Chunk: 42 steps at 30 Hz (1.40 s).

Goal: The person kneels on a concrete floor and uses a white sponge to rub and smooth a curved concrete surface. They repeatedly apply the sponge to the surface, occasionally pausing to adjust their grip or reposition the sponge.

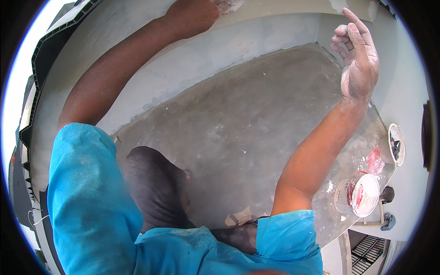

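Observation:
My left hand (195, 17) is raised at the top of the view, against a pale surface (284, 8) that runs along the upper edge. Its fingers are closed, and what they hold is mostly cut off by the frame edge; a bit of white material shows beside the fingertips. Up at the right is my right hand (360, 62), coated in white powder. The index finger stretches upward while the other fingers curl loosely, and nothing is in the hand.
Below lies a grey concrete floor (238, 114) with white specks. At right stand a bucket smeared with white and red (365, 195) and a second white bucket (387, 149) with dark items inside. A metal grille (366, 251) shows at lower right. Dark fabric (153, 188) is below my left arm.

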Available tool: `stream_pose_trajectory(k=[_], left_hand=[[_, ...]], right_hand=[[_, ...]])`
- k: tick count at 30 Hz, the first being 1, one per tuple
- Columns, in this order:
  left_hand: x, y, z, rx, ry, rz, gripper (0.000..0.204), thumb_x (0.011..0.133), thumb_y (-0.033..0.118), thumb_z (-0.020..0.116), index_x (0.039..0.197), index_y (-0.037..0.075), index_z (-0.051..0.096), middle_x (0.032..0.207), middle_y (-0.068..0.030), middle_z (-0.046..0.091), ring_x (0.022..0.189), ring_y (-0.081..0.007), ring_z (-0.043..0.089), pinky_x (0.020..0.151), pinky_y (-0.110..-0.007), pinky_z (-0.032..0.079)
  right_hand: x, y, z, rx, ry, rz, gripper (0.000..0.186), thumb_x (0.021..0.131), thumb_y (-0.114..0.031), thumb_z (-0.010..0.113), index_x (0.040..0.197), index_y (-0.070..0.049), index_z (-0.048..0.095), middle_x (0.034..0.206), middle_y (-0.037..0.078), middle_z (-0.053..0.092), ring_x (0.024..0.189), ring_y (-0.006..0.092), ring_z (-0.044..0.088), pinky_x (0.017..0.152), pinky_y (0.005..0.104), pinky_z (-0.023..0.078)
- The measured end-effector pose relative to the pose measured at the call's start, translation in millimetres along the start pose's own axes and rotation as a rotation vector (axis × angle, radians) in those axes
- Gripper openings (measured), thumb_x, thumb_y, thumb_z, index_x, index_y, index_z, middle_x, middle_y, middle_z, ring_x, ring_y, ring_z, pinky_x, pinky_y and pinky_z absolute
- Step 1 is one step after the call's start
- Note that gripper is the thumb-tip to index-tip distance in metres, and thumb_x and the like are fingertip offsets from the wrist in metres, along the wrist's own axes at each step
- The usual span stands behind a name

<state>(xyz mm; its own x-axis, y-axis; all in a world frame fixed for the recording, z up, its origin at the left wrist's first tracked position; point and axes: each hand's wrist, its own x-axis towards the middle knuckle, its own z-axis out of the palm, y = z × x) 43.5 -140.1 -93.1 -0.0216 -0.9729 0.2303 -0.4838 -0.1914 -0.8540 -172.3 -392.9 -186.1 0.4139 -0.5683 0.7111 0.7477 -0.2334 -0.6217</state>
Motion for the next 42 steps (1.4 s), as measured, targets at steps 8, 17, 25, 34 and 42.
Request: stream_pose_trajectory(k=[8, 17, 25, 34, 42], left_hand=[[-86, 21, -18, 0.030, -0.069, -0.226, 0.043, 0.100, 0.012, 0.054, 0.143, 0.009, 0.055, 0.163, -0.0011, 0.035, 0.150, -0.0212, 0.031, 0.123, -0.042, 0.032], [-118, 33, -21, 0.027, -0.218, -0.314, 0.045, 0.100, 0.013, 0.056, 0.144, 0.011, 0.054, 0.162, 0.0003, 0.036, 0.150, -0.0200, 0.032, 0.123, -0.042, 0.032], [1, 13, -6, -0.130, 0.033, -0.097, 0.046, 0.096, 0.008, 0.049, 0.142, 0.006, 0.054, 0.155, -0.0113, 0.044, 0.148, -0.0256, 0.035, 0.124, -0.042, 0.028], [-108, 30, -23, 0.005, -0.135, -0.276, 0.041, 0.099, 0.013, 0.056, 0.140, 0.014, 0.059, 0.160, 0.0011, 0.040, 0.149, -0.0183, 0.034, 0.122, -0.043, 0.034], [-13, 55, 7, -0.147, -0.305, -0.367, 0.041, 0.101, 0.016, 0.054, 0.141, 0.013, 0.057, 0.159, 0.0018, 0.041, 0.148, -0.0190, 0.036, 0.122, -0.043, 0.034]], right_hand=[[0, 7, -34, 0.014, 0.114, 0.055, 0.036, 0.101, -0.022, 0.061, 0.130, -0.001, 0.064, 0.089, 0.001, 0.066, 0.083, 0.0100, 0.060, 0.079, 0.0261, 0.049], [-3, 9, -24, -0.038, 0.108, 0.061, 0.036, 0.099, -0.023, 0.063, 0.128, -0.002, 0.066, 0.087, 0.001, 0.066, 0.083, 0.0102, 0.060, 0.078, 0.0261, 0.049], [0, 12, 6, 0.019, 0.107, 0.083, 0.035, 0.099, -0.023, 0.064, 0.127, -0.003, 0.066, 0.087, 0.001, 0.066, 0.080, 0.0100, 0.061, 0.074, 0.0252, 0.050], [6, 14, -34, 0.030, 0.127, 0.035, 0.036, 0.098, -0.024, 0.064, 0.128, -0.002, 0.067, 0.088, 0.002, 0.067, 0.084, 0.0109, 0.061, 0.079, 0.0275, 0.051], [-13, -1, 13, -0.076, 0.097, -0.014, 0.028, 0.097, -0.021, 0.063, 0.120, -0.004, 0.067, 0.085, 0.001, 0.066, 0.074, 0.0090, 0.063, 0.065, 0.0235, 0.051]])
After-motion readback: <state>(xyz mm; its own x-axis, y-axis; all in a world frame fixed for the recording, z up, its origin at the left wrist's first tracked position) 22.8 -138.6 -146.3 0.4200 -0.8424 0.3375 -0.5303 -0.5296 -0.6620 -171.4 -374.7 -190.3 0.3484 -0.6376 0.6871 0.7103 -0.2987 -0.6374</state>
